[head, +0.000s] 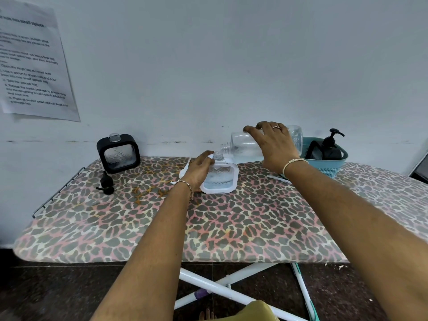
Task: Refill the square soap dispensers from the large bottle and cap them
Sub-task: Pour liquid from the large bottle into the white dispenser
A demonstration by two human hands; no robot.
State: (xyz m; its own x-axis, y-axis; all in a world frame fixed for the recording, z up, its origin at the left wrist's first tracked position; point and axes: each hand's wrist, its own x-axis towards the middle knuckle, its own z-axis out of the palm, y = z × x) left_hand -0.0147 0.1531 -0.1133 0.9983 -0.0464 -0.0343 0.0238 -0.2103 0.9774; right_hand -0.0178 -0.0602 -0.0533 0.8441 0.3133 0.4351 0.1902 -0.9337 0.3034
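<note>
Clear ribbed bottle (245, 144) over square white dispenser (220, 178)

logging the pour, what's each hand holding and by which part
The right hand grips the large clear bottle around its body, tipped neck-first toward the white square dispenser. The left hand holds that dispenser by its upper left side.

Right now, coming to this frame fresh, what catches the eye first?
At centre, the right grip holds the large clear bottle tipped on its side, neck toward the open neck of the white square dispenser, which the left grip holds. Back left stands an uncapped black square dispenser, its black pump lying in front on the leopard-print board.
</note>
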